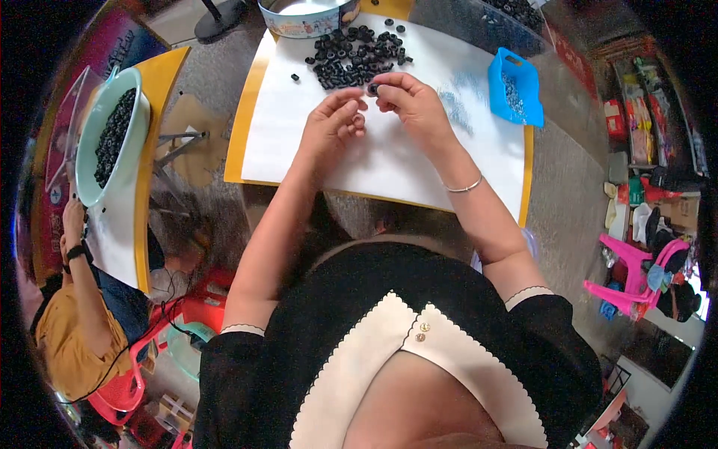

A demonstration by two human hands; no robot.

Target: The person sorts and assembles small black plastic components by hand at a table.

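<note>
Above the white-topped table [284, 142], my right hand [413, 105] pinches a small black ring-shaped part [372, 89] between thumb and fingertips. My left hand [333, 123] is close beside it, its index fingertip reaching near the part. The left fingers are curled and the thumb is pressed in; whatever they hold, if anything, is too small to name. Just beyond both hands lies a loose pile of similar black parts [351, 63]. To the right, a blue scoop-shaped tray [527, 90] holds tiny pale bits, and a scatter of bluish bits [455, 111] lies on the tabletop.
A round printed tin [310, 26] stands at the table's far edge. On the left, a co-worker in a yellow shirt [78, 337] sits at another table with a pale green basin [142, 112] of black parts. A pink stool [636, 269] and shelves [643, 112] are at the right.
</note>
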